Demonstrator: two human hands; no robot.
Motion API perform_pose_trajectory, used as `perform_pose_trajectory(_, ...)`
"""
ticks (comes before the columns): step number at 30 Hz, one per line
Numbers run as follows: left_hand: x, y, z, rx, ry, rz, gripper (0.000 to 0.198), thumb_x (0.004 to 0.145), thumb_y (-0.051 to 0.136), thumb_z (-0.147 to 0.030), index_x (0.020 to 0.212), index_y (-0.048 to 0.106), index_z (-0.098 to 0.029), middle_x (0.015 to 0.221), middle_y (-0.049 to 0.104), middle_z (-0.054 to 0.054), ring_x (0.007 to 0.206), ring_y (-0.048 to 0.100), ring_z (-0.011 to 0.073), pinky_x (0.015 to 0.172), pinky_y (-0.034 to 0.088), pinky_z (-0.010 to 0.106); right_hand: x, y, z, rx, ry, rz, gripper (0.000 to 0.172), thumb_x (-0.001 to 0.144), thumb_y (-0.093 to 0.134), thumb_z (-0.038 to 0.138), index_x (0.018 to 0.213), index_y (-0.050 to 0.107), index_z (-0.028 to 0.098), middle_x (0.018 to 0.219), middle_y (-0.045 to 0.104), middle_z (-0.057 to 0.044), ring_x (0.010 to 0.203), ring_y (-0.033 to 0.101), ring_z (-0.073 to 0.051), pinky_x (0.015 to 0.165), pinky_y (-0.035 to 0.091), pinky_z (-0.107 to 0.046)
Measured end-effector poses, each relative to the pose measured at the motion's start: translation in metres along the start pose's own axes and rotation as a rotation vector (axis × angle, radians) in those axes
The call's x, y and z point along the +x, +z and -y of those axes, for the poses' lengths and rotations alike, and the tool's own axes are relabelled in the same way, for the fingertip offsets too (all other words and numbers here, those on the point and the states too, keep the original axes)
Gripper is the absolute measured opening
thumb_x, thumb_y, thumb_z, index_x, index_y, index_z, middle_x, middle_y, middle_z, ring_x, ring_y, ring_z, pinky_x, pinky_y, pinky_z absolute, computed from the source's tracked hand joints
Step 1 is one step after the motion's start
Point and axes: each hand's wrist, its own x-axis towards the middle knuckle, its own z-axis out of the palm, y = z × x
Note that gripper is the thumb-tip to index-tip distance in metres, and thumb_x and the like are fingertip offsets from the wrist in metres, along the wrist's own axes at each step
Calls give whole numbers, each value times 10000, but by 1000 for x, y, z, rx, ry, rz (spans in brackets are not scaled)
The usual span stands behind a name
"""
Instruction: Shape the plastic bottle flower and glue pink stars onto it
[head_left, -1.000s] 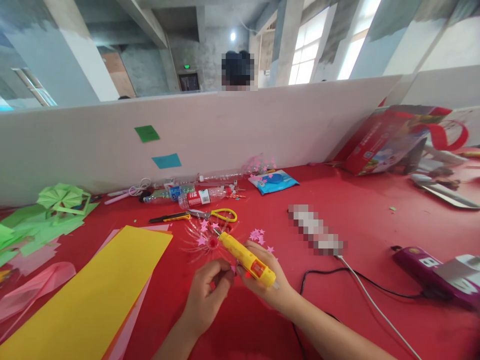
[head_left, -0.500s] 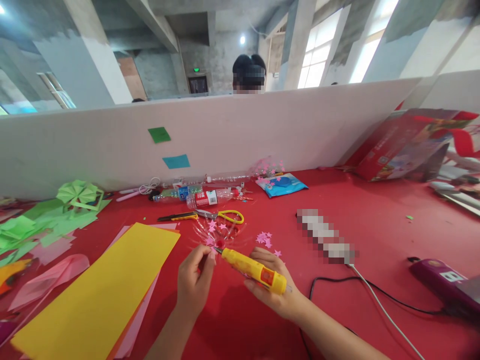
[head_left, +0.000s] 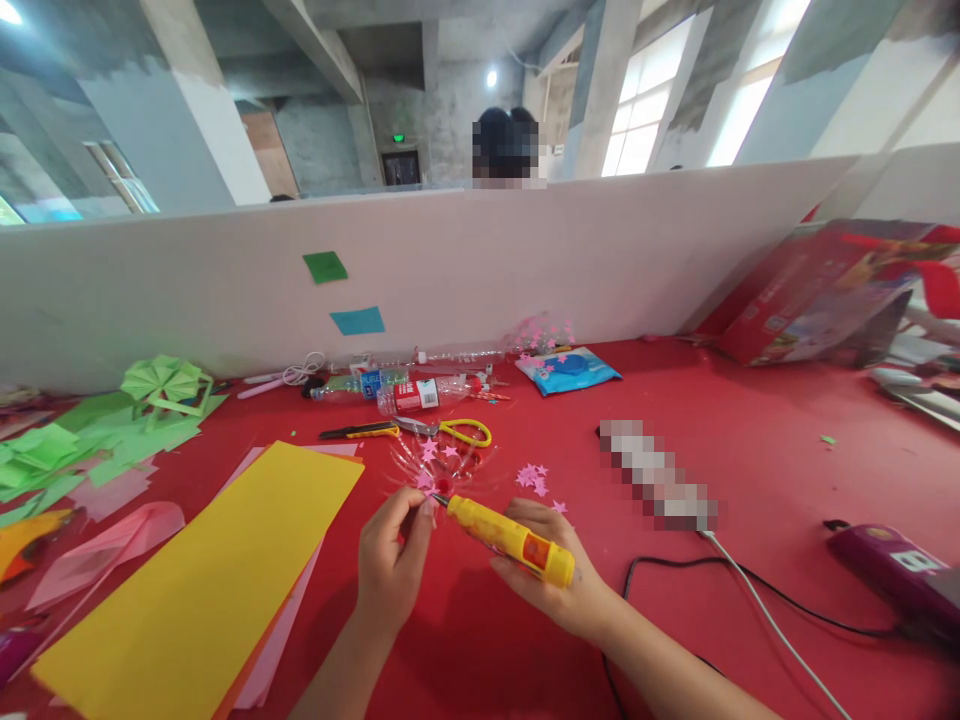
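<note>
My right hand (head_left: 559,570) is wrapped round a yellow hot glue gun (head_left: 510,538), its metal nozzle pointing left at my left fingertips. In a pinch, my left hand (head_left: 396,545) holds a small pink star (head_left: 430,494), mostly covered by the fingers; nozzle and star look to be touching or nearly so. Just beyond them sits a clear plastic piece cut into spread strips (head_left: 401,462), with pink stars on it. Yellow-handled scissors (head_left: 465,432) and a yellow-and-black utility knife (head_left: 360,431) lie behind it. A loose pile of pink stars (head_left: 532,477) is right of it.
Yellow paper sheets (head_left: 202,590) and green paper pieces (head_left: 169,390) lie left. Plastic bottles (head_left: 427,394) and a blue packet (head_left: 570,370) line the white partition (head_left: 450,260). A black cord (head_left: 750,580) and purple device (head_left: 892,560) are right. Beyond the partition, a person's head shows.
The view has shifted slightly, so everything sits a little further right. Both hands keep the same hold, with the nozzle still at my left fingertips.
</note>
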Motion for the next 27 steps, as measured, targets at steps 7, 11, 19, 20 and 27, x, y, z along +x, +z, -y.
perform_pose_trajectory(7,0,0,1,-15,-1,6,223,876,464,-311,688,502,-197,595,505,-33,528,491,101,534,410,197,-1,0,-1,26,19,17,316,859,476,308,587,352,205,564,421,20,534,411,-122,514,317,-266)
perform_pose_trajectory(11,0,0,0,-9,-3,15,234,879,460,-309,676,494,-197,589,491,-33,526,482,101,531,404,197,-1,0,-2,22,39,33,300,851,474,314,593,366,206,566,423,17,536,415,-126,517,319,-268)
perform_pose_trajectory(19,0,0,1,-7,5,12,230,882,460,-307,683,492,-197,596,489,-33,528,480,101,536,405,197,-2,1,-2,17,47,42,296,842,476,305,593,349,208,563,413,21,534,410,-124,520,309,-261)
perform_pose_trajectory(20,0,0,1,-6,6,11,226,882,461,-305,686,495,-197,598,491,-33,530,481,101,537,406,197,-2,1,-1,15,48,45,292,843,477,304,596,354,207,564,416,21,535,413,-125,522,310,-260)
perform_pose_trajectory(27,0,1,2,0,24,3,214,882,462,-301,700,503,-196,603,503,-32,528,490,98,537,415,195,-2,1,-3,-4,56,47,281,842,488,306,604,374,207,569,426,20,536,417,-124,521,316,-256)
